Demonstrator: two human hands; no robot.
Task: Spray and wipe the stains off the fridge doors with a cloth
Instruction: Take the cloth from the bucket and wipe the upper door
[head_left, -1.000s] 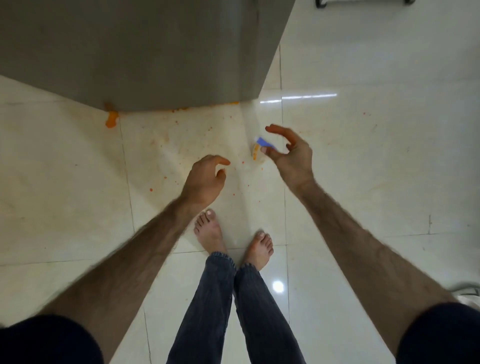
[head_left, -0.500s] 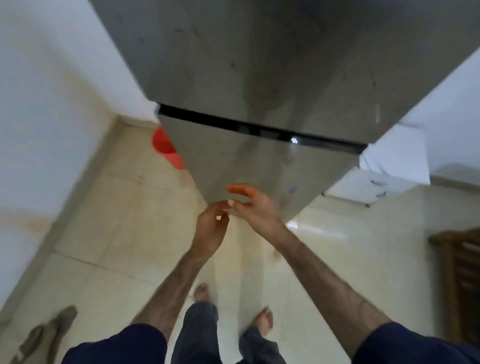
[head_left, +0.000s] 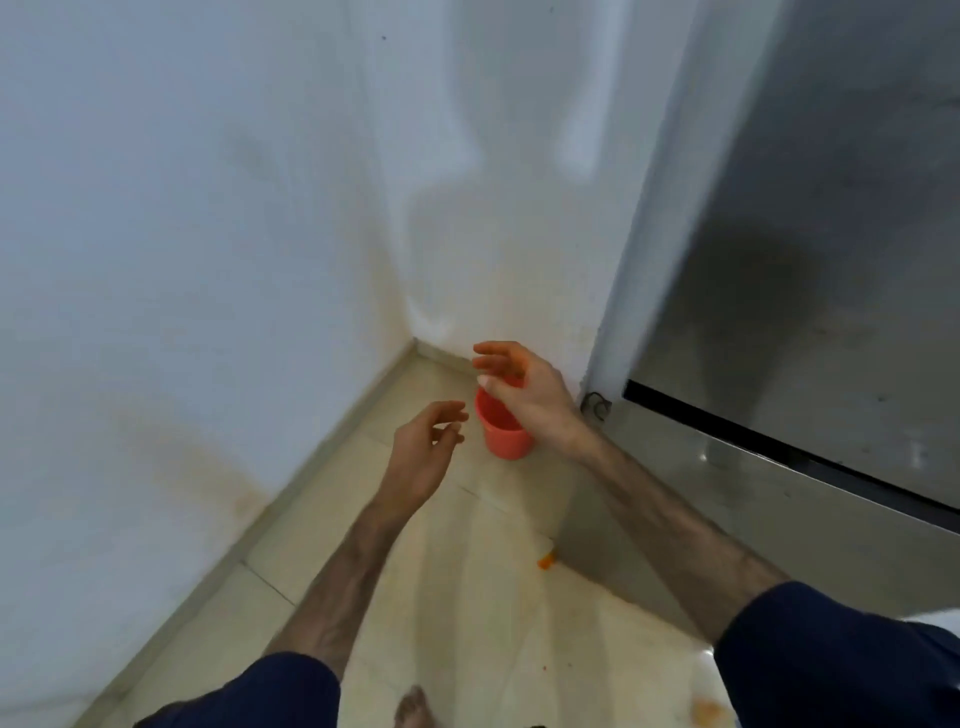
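I note left hand (head_left: 423, 457) loosely curled, fingers (head_left: 451, 415) parted, holding nothing. Right hand (head_left: 524, 392) spread wide, empty, fingertips stained orange. Red cup (head_left: 503, 431) on floor (head_left: 467, 597) directly beneath right fingers, contact unclear. Fridge doors (head_left: 831, 312) right of right hand, apart. Orange stain (head_left: 545, 561) on floor by fridge base.
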